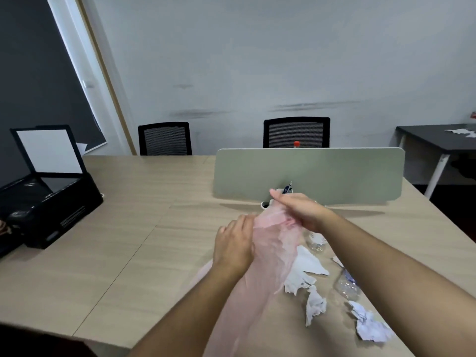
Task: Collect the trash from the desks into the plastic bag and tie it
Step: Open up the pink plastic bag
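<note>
Pink, thin plastic bag [270, 243] runs between my hands, its long axis from six o'clock up to twelve. My left hand [233, 243] pinches its nine o'clock edge; my right hand [301, 212] grips the bunched top. Torn paper [306, 269], crumpled paper [371, 328] and an empty bottle [346, 284] lie on the table [128, 228] at four o'clock, nearer my right hand, so I judge that hand should gather them once the mouth is open.

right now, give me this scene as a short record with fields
left hand: gripping the pink plastic bag
right hand: pinching the bag's top edge
bag state: untied, held above the desk
trash on desk: torn paper, crumpled paper, clear plastic bottle, all outside the bag
other items: black printer at left, divider panel behind the hands
</note>
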Action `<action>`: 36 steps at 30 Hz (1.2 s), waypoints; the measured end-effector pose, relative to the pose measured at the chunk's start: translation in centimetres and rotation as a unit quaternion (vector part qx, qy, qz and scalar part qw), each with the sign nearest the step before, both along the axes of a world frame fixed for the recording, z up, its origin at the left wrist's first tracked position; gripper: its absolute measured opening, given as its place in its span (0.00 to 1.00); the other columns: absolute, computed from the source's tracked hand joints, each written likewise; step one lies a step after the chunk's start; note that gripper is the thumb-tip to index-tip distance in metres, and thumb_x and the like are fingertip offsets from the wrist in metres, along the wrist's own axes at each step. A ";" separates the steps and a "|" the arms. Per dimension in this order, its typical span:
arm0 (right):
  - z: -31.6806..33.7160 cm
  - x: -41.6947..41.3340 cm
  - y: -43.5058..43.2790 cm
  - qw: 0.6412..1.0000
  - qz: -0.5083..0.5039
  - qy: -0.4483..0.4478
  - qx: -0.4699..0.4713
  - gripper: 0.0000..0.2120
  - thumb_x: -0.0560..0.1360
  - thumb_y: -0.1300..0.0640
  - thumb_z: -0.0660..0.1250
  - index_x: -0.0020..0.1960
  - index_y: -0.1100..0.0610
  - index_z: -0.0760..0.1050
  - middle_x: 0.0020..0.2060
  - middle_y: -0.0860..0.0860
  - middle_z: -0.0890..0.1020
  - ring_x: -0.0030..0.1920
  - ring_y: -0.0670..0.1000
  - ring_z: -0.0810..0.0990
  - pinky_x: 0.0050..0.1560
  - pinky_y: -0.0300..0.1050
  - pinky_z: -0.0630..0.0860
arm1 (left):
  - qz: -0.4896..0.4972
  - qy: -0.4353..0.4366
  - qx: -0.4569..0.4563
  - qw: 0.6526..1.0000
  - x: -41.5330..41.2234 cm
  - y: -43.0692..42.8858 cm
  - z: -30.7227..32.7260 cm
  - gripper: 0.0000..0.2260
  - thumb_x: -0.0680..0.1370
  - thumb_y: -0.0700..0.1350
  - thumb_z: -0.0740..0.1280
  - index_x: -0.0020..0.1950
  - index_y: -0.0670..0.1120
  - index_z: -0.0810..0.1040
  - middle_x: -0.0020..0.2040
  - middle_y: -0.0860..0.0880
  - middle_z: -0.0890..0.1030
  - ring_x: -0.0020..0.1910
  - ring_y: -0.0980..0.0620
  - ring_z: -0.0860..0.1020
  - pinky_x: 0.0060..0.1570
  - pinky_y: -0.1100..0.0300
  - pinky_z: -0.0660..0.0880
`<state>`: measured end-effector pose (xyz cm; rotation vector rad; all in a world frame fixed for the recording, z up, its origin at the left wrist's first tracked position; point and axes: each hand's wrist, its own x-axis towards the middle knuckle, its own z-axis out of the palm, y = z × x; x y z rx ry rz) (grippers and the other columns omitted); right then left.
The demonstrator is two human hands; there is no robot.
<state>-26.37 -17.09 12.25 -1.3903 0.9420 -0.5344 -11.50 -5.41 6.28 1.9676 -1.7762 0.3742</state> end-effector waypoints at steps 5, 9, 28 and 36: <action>0.1 -1.5 0.2 0.933 0.065 0.218 -0.280 0.37 0.60 0.52 0.81 0.64 0.49 0.68 0.54 0.49 0.76 0.52 0.51 0.76 0.52 0.44 0.74 | 0.050 0.064 -0.041 0.996 1.9 -1.8 2.9 0.25 0.71 0.37 0.61 0.67 0.51 0.72 0.60 0.48 0.79 0.56 0.44 0.77 0.50 0.53 0.72; -2.1 -2.1 1.1 0.902 0.010 0.298 -0.312 0.32 0.64 0.55 0.76 0.65 0.53 0.68 0.53 0.51 0.79 0.52 0.53 0.76 0.46 0.42 0.73 | 0.077 0.088 -0.058 0.991 3.7 -2.3 4.7 0.23 0.71 0.34 0.59 0.63 0.50 0.75 0.58 0.48 0.80 0.55 0.44 0.78 0.47 0.53 0.73; -3.6 -3.6 0.5 0.981 0.022 -0.050 0.189 0.13 0.68 0.54 0.71 0.49 0.60 0.78 0.39 0.55 0.84 0.35 0.52 0.84 0.38 0.45 0.82 | 0.196 0.073 0.058 0.976 12.9 6.1 2.1 0.25 0.71 0.31 0.56 0.63 0.51 0.73 0.58 0.49 0.78 0.55 0.46 0.76 0.46 0.56 0.70; -2.5 -1.2 0.9 0.992 0.019 -0.046 0.117 0.06 0.74 0.54 0.69 0.48 0.56 0.78 0.40 0.54 0.81 0.35 0.50 0.80 0.33 0.41 0.76 | -0.006 -0.126 -0.011 0.992 2.9 4.5 1.7 0.31 0.60 0.57 0.70 0.61 0.50 0.76 0.54 0.50 0.80 0.51 0.48 0.79 0.49 0.55 0.74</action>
